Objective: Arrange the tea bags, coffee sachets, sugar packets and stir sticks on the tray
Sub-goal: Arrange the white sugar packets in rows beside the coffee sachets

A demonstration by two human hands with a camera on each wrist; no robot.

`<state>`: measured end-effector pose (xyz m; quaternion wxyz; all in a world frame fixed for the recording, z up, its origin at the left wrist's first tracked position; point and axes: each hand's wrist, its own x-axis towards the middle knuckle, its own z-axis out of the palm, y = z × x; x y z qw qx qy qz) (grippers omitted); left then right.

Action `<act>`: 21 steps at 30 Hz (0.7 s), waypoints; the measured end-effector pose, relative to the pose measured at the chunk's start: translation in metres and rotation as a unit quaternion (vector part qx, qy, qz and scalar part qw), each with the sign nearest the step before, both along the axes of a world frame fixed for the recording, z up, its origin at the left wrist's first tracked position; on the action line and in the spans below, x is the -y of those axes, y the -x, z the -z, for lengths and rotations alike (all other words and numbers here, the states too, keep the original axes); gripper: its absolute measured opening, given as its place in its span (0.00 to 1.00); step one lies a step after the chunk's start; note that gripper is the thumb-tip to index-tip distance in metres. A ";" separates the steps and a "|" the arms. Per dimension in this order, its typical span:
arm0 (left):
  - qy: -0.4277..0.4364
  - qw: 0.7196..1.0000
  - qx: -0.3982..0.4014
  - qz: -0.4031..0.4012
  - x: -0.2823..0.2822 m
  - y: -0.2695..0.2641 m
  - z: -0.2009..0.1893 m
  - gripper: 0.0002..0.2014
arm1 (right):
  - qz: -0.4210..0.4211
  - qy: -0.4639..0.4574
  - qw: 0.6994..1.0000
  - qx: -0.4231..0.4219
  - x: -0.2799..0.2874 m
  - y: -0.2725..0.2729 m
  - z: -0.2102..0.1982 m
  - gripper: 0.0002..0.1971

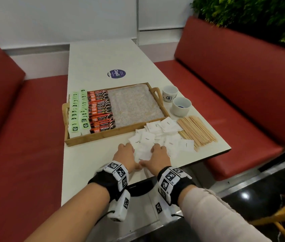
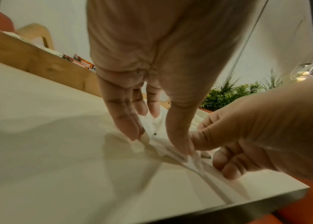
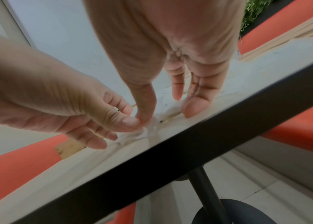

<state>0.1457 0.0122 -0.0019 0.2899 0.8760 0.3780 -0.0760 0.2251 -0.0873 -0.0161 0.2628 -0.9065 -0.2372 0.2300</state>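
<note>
Looks like a cafe or diner booth: two red padded bench seats [image 1: 239,88] face each other across a narrow white worktop [image 1: 103,55] on a single black pedestal leg [image 3: 207,189]. There's a round branded sticker [image 1: 116,73] stuck on the worktop and a green hedge-type planter [image 1: 253,13] behind one bench. The wooden tray [image 1: 103,135] of coffee sachets [image 1: 101,110] and tea bags [image 1: 77,112], plus two little cups [image 1: 175,100], fits that too.

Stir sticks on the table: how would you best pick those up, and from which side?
Probably as a bundle: the wooden stir sticks lie flat, side by side, beside the sugar packets. I would come from above and pinch across their middle, fingers on the open right-hand side, thumb on the packet side. Thin flat sticks are hard to lift singly, so squeezing them together first should help.
</note>
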 end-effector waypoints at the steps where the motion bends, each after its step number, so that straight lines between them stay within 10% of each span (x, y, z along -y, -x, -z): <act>1: 0.001 1.000 0.003 -0.008 -0.004 0.003 0.001 0.33 | -0.009 -0.011 1.000 -0.004 -0.004 0.003 0.001 0.30; 21: 0.059 0.990 0.051 -0.118 -0.032 0.021 0.014 0.40 | -0.024 -0.066 0.995 -0.070 -0.033 0.004 0.009 0.37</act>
